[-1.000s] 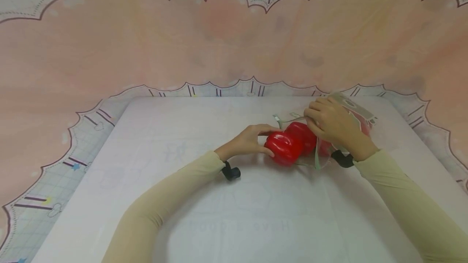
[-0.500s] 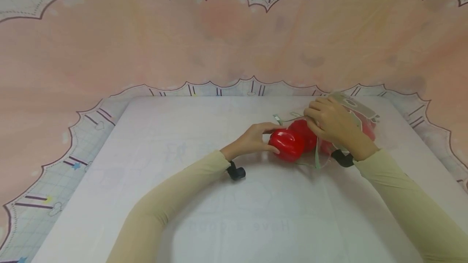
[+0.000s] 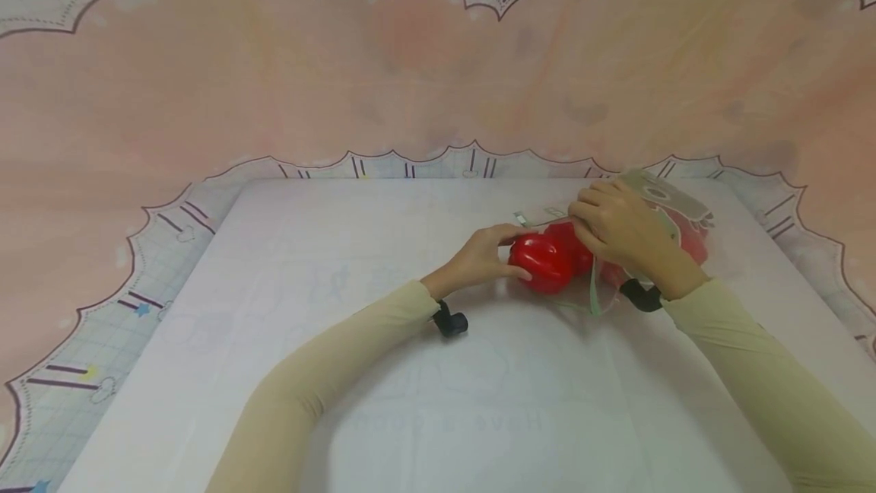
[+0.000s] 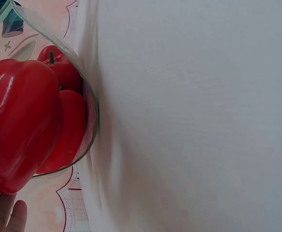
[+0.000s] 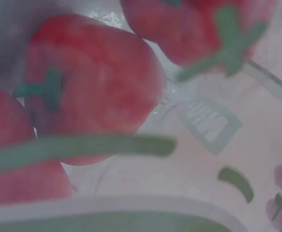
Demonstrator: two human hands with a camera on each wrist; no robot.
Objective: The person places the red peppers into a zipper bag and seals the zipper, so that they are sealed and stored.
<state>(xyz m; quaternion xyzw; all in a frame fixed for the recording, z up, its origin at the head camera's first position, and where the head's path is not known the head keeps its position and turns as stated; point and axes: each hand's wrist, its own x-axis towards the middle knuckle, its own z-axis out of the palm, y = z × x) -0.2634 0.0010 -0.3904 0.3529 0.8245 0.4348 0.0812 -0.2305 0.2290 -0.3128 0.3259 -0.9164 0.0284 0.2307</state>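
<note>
My left hand [image 3: 479, 257] holds a glossy red bell pepper [image 3: 543, 263], thumb at its near side and fingers over the far side. The pepper is at the mouth of a clear plastic bag [image 3: 671, 200] with green print and a green-edged rim. My right hand [image 3: 623, 233] grips the upper side of the bag's opening; its fingertips are partly hidden. In the left wrist view, more red peppers [image 4: 73, 125] with green stems lie inside the bag, behind the held pepper [image 4: 20, 121]. Through the bag's printed film, the right wrist view shows several peppers [image 5: 97, 82].
A white cloth-covered table [image 3: 438, 386] spreads under both arms. Behind it hangs a peach curtain [image 3: 411, 74] with a scalloped, checked border. Each wrist wears a black camera mount [image 3: 452, 322].
My left hand has moved a little right and away from me, carrying the bell pepper further toward the bag's mouth. The bag's far end has shifted slightly right; my right hand stays nearly still.
</note>
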